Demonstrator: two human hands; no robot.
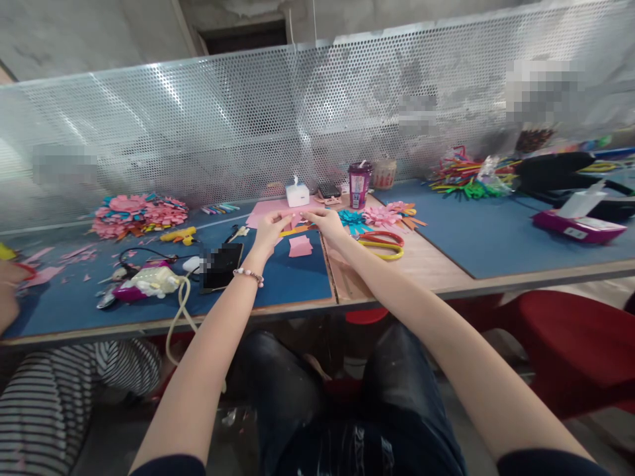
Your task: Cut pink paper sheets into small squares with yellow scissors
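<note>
A small piece of pink paper [292, 219] is pinched between both of my hands over the blue mat. My left hand [272, 229] holds its left side, a beaded bracelet on the wrist. On the right side, my right hand [325, 221] grips it with thumb and fingers. Just below lies a small stack of pink paper squares [300, 246]. Behind the hands is a larger pink sheet [258, 211]. An orange strip [294, 231] rests beneath them. Red and yellow handled scissors [385, 244] lie to the right.
A black phone [221, 266], a yellow glue gun [178, 235] and pink paper flowers [139, 215] are at left. A purple cup [359, 185] and white box [297, 194] stand behind. A purple tissue pack [578, 227] lies right. Another person's hand [10, 291] shows at far left.
</note>
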